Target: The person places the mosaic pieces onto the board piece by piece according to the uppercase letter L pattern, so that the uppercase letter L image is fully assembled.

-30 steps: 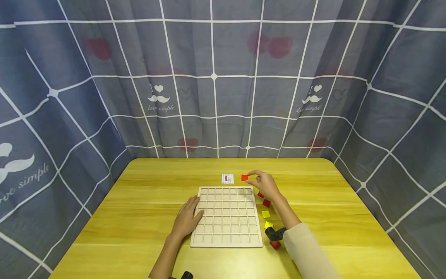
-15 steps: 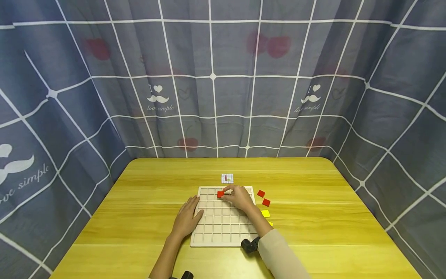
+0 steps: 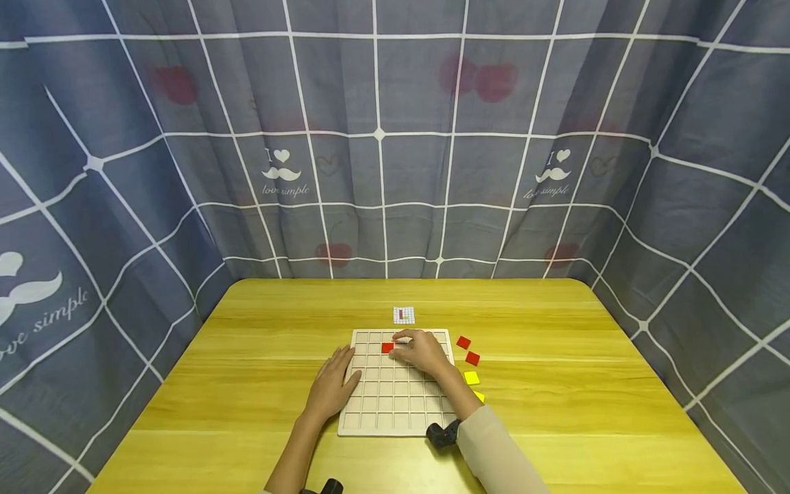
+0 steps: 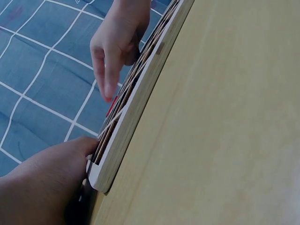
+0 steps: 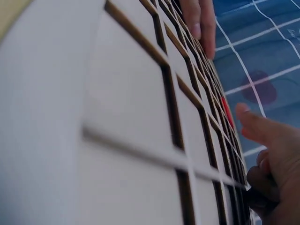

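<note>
A red square tile [image 3: 387, 348] lies in a cell near the far side of a pale wooden grid board [image 3: 401, 433]. My right hand [image 3: 422, 352] is over the board just right of this tile, its thumb and index finger spread apart. The thumb is at the tile's edge in the head view; in the right wrist view a small gap shows between fingertip and tile. My left hand [image 3: 333, 385] rests along the board's left edge with fingers extended. In the left wrist view its thumb [image 4: 86, 144] touches the board's rim.
Right of the board lie two red tiles [image 3: 472, 358] and two yellow tiles [image 3: 472, 378], one partly hidden by my right forearm. A small printed grid card [image 3: 404, 315] lies beyond the board. A checked curtain [image 3: 413, 171] hangs behind the wooden table [image 3: 278, 309].
My right hand carried the red tile from beside the card leftward onto the board. The tile then shifted slightly nearer and now lies flat in a cell. My left hand stayed put.
</note>
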`<state>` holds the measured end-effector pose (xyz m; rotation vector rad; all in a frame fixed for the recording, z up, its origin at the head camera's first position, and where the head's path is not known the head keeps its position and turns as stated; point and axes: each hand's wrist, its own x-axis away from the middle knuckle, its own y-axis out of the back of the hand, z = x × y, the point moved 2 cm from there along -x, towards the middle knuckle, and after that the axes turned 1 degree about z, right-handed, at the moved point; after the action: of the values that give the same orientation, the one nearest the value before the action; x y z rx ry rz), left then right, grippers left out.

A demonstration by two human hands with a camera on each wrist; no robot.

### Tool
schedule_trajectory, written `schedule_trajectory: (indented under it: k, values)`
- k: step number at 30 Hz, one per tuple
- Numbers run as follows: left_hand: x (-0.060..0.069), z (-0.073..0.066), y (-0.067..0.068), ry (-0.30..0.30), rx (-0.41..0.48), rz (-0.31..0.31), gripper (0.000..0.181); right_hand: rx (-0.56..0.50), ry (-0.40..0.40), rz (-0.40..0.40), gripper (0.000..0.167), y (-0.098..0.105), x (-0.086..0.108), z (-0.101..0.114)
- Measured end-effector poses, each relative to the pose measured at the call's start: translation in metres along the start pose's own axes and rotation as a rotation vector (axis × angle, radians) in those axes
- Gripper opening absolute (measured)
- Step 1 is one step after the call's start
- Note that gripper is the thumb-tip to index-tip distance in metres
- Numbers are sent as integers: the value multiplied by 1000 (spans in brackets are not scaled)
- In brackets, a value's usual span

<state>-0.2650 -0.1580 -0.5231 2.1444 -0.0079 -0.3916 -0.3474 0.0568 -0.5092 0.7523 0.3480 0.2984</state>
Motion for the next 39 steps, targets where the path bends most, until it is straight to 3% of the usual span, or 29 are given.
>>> schedule_trajectory:
  k: [4, 12, 16, 24, 30, 35, 39]
  values:
    - [0, 0, 0, -10, -7, 3, 54, -54, -32, -48, 31, 20, 7, -6]
    - [0, 0, 1, -12, -6, 0, 53, -5, -136, -169, 30, 80, 32, -36]
    - [1, 0, 1, -10, -3, -2, 53, 27, -186, -209, 32, 97, 43, -55]
    - [1, 0, 0, -13, -4, -2, 54, 55, -275, -162, 42, 98, 58, -78]
    - [1, 0, 0, -19, -13, -6, 54, 132, -293, -180, 35, 94, 60, -83]
    - [0, 2, -1, -8, -16, 4, 54, 136, -263, -216, 31, 95, 59, -83]
    - [1, 2, 0, -5, -5, 7, 55, 126, -196, -245, 31, 98, 56, -69]
